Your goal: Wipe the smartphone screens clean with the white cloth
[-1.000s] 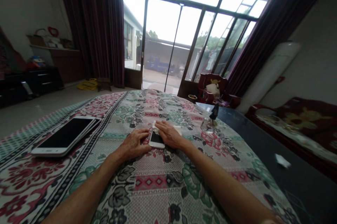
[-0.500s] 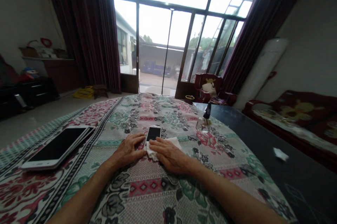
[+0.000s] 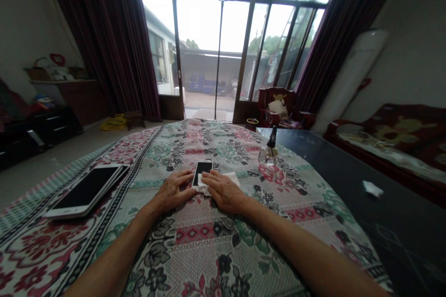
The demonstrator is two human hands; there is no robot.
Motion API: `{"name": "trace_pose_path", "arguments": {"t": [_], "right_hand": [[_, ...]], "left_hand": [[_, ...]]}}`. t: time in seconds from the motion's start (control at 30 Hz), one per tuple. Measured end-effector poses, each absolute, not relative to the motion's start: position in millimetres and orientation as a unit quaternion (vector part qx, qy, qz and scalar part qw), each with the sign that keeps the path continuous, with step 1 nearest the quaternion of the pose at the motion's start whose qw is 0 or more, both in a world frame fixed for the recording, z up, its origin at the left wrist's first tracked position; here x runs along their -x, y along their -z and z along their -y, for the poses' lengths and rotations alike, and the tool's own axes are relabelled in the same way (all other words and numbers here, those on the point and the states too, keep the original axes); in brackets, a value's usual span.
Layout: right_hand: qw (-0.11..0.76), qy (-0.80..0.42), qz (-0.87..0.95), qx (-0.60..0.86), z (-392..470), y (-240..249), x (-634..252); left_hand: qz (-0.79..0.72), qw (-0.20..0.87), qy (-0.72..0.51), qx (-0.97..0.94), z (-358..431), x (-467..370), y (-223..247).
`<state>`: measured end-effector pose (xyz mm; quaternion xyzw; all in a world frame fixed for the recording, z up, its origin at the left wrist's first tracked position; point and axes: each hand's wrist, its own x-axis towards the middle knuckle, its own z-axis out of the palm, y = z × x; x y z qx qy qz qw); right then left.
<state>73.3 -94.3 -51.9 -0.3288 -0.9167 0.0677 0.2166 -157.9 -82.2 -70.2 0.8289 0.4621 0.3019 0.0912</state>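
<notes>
Small phone (image 3: 204, 167), left of the bottle (image 3: 268, 154), is braced by the left hand (image 3: 174, 189), fingers spread; tissue (image 3: 232, 177) is pinned beneath the right hand's (image 3: 225, 193) fingers. Wiping seems underway; even pressure is called for next.

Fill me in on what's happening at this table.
A person's right hand rests on a crumpled white tissue or cloth, pressed over the lower part of a small white phone with a dark screen. The left hand is at that phone's left edge, and the phone lies on the floral-patterned tablecloth. Off to the left, a larger white phone with a dark screen lies on another flat device. A clear bottle with a black top stands to the right.
</notes>
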Motion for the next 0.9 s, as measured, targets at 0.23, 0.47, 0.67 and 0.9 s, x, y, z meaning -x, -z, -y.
{"name": "trace_pose_path", "arguments": {"t": [0.23, 0.47, 0.67, 0.9], "right_hand": [[0.234, -0.058, 0.904, 0.353, 91.4, 56.2, -69.2], [0.232, -0.048, 0.901, 0.364, 68.3, 49.9, -52.1], [0.212, -0.043, 0.871, 0.441, 42.7, 44.3, -34.3], [0.247, -0.020, 0.852, 0.460, 38.5, 54.0, -33.3]], "left_hand": [[-0.457, 0.082, -0.308, -0.831, 82.3, 157.3, 71.8], [-0.457, 0.088, -0.304, -0.831, 83.8, 156.4, 67.7], [-0.469, 0.095, -0.298, -0.826, 84.6, 155.6, 65.6], [-0.460, 0.109, -0.308, -0.826, 82.5, 156.7, 66.9]]}}
